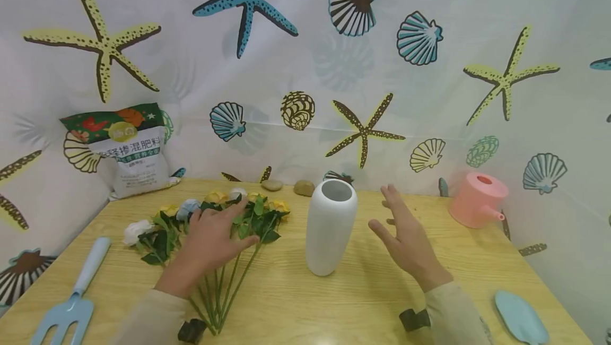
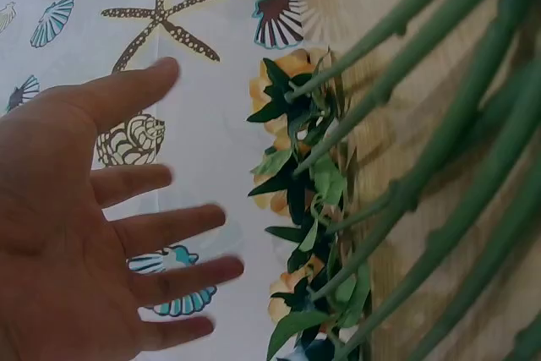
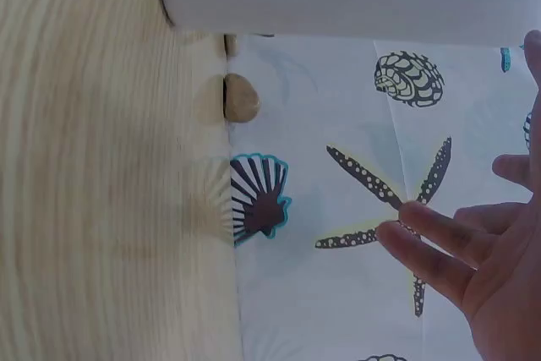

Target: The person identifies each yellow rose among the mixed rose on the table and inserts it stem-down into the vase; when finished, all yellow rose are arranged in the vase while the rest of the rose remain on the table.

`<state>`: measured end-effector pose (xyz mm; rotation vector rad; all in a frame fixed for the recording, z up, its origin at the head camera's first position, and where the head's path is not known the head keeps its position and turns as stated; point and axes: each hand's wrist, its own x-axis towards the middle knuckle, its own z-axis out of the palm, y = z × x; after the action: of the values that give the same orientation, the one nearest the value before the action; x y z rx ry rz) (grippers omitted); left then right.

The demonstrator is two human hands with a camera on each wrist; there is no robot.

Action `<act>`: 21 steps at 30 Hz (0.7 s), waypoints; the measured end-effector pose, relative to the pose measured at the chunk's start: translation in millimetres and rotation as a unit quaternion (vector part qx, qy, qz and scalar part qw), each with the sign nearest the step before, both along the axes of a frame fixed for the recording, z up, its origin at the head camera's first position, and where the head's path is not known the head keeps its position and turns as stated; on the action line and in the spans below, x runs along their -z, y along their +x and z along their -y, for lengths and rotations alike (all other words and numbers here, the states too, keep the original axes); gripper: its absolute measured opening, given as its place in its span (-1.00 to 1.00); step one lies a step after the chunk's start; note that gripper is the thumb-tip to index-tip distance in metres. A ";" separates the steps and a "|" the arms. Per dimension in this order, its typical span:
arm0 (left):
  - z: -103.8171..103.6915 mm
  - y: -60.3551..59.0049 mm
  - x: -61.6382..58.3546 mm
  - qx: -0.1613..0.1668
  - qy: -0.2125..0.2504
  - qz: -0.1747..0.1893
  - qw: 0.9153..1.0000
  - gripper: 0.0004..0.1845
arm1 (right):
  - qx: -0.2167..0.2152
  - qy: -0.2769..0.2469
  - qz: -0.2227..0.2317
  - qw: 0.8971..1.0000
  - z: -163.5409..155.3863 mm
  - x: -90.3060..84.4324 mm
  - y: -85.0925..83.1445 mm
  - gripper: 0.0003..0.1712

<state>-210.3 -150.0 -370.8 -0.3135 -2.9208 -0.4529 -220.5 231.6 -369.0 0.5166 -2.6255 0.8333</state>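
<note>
Artificial flowers (image 1: 210, 217): light, floppy heads, stiff stems, best gathered low on stems; left hand (image 1: 210, 241) spread flat above, right hand (image 1: 408, 239) open, both holding nothing

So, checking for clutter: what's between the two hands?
The white vase stands between left hand and right hand, seen in the head view.

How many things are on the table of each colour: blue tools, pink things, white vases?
Blue tools: 2, the fork and the trowel
Pink things: 1, the watering can
White vases: 1, the vase
Total: 4
</note>
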 end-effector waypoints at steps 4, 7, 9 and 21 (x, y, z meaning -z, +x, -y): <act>-7.7 0.7 2.9 0.042 0.054 0.045 0.997 -0.33 | -0.063 -0.091 0.008 0.994 10.5 5.3 0.3 -0.21; -10.1 2.2 6.5 0.066 0.104 0.082 0.989 -0.43 | -0.103 -0.138 0.029 0.985 20.7 9.2 1.4 -0.23; -11.4 2.6 9.2 0.070 0.127 0.105 0.984 -0.44 | -0.124 -0.171 0.046 0.976 26.9 11.3 2.6 -0.23; -23.0 2.6 22.6 0.046 0.106 0.138 0.984 -0.48 | -0.157 -0.235 0.070 0.957 41.4 13.5 8.4 -0.20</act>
<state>-207.7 -126.9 -393.4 -0.3835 -3.0912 -0.8782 -212.1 190.2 -382.6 0.7674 -2.3690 1.5918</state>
